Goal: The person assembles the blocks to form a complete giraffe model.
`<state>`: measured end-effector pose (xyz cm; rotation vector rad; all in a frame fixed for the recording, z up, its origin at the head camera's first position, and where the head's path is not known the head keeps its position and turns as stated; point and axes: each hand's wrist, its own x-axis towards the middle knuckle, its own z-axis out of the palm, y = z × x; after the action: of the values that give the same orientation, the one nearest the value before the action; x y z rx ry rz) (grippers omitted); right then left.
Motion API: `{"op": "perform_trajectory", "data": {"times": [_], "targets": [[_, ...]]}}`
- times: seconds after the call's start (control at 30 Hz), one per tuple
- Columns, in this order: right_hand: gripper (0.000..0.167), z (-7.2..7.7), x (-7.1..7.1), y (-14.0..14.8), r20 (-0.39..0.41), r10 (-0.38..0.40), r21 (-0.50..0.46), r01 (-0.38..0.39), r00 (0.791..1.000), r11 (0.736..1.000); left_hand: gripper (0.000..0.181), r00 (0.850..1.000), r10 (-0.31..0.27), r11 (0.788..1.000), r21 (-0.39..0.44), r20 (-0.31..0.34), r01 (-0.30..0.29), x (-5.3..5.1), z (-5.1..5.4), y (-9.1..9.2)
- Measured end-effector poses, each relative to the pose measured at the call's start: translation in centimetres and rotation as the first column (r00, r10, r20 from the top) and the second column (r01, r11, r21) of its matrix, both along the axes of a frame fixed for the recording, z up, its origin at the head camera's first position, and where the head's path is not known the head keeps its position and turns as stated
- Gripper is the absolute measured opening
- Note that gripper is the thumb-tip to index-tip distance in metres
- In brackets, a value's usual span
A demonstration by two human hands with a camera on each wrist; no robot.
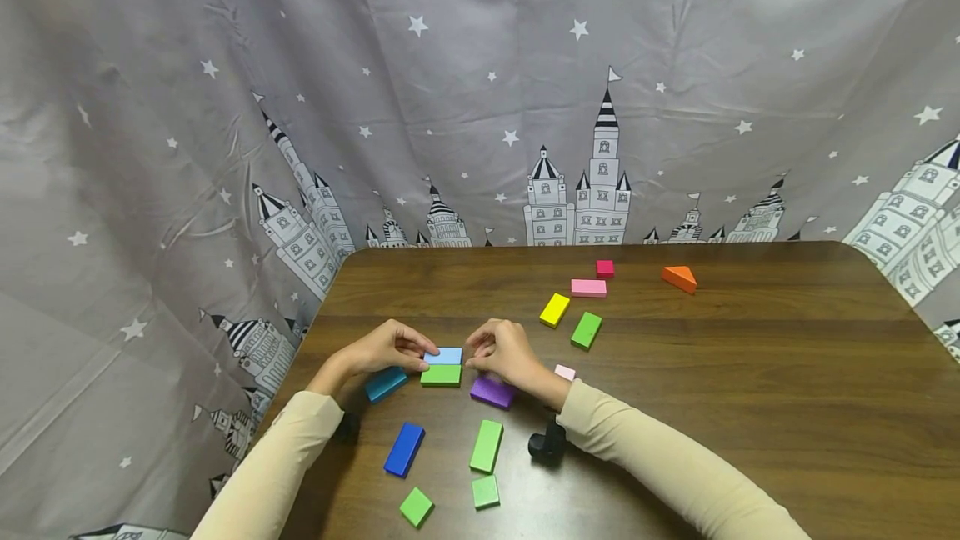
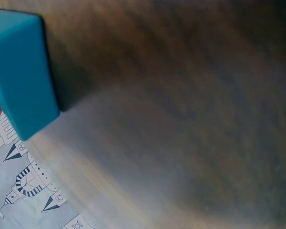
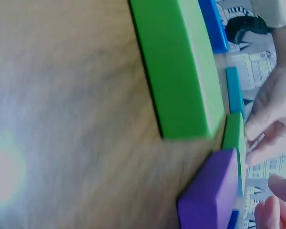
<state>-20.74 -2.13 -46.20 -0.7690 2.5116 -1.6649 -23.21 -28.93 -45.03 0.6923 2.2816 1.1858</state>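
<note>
A light blue block [image 1: 444, 356] lies side by side with a green block [image 1: 441, 376], their long edges together. My left hand [image 1: 390, 346] is at their left ends, its index fingertip over the light blue block's corner and its thumb beside the green block. Off the right ends is my right hand [image 1: 504, 352], its bent fingers apart from the blocks with nothing between them. A teal block [image 1: 386, 385] lies beneath the left wrist, and looms large in the left wrist view. The purple block [image 1: 492, 392] lies below the right hand.
Nearer me lie a dark blue block [image 1: 404, 449], a long green block [image 1: 487, 446] and two green squares. Further back are yellow [image 1: 555, 310], green, pink, red and orange [image 1: 680, 277] blocks. A patterned curtain [image 1: 480, 107] hangs behind the wooden table [image 1: 750, 373].
</note>
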Motion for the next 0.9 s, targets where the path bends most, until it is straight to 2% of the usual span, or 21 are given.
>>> {"op": "perform_trajectory", "data": {"times": [0.13, 0.33, 0.6, 0.9], "targets": [[0.024, 0.3, -0.5, 1.2, 0.010, -0.048, -0.004, 0.048, 0.999, 0.999, 0.025, 1.000, 0.005, 1.000, -0.006, 0.005, -0.005, 0.0, 0.1, 0.0], [0.024, 0.4, -0.9, 2.8, -0.004, -0.097, 0.079, 0.097, 0.995, 0.992, 0.025, 1.000, 0.006, 1.000, -0.008, 0.003, -0.006, 0.0, 0.1, -0.1], [0.031, 0.0, -1.0, 3.7, 0.025, -0.105, 0.184, 0.099, 0.994, 0.978, 0.026, 1.000, 0.011, 1.000, -0.006, 0.010, -0.011, -0.1, 0.1, -0.1], [0.038, -0.5, -0.9, 3.8, 0.027, -0.086, 0.228, 0.078, 0.996, 0.970, 0.026, 1.000, 0.016, 1.000, -0.001, 0.025, -0.016, 0.0, 0.0, -0.1]]}}
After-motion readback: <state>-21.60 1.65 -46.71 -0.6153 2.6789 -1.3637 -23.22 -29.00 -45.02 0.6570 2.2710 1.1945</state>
